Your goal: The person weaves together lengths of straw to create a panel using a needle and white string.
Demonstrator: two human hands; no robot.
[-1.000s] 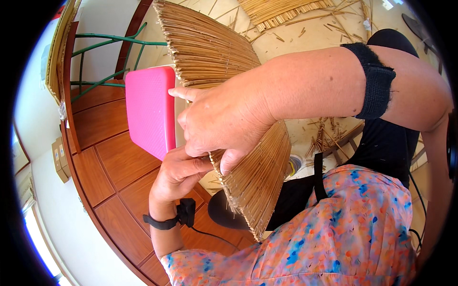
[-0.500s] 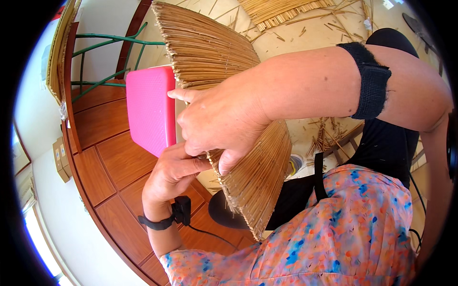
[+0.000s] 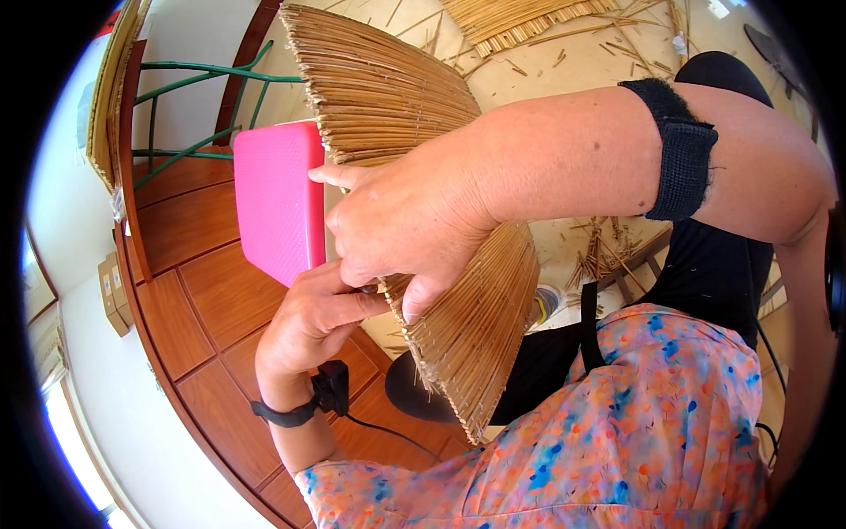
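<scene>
A mat of thin tan reeds (image 3: 388, 79) stands on its side across the middle of the view, bent where my hands are. My right hand (image 3: 410, 220) reaches over it from the right; its thumb presses on the near face, and the other fingers curl at the left edge, the index finger pointing out left. Below it, my left hand (image 3: 308, 317) pinches the same edge, its fingertips partly hidden under the right hand. A small dark thing shows between the two hands, too small to name.
A pink plastic stool (image 3: 278, 198) stands just left of the mat, before a reddish-brown wood panel (image 3: 189, 220). Green metal legs (image 3: 203, 77) rise behind it. Another reed mat (image 3: 520, 22) and loose reed bits (image 3: 604, 260) lie on the pale floor. A cord (image 3: 392, 432) runs from my left wrist.
My left wrist has shifted slightly to the left, its fingers still at the mat's edge. The right hand and the mat have barely moved.
</scene>
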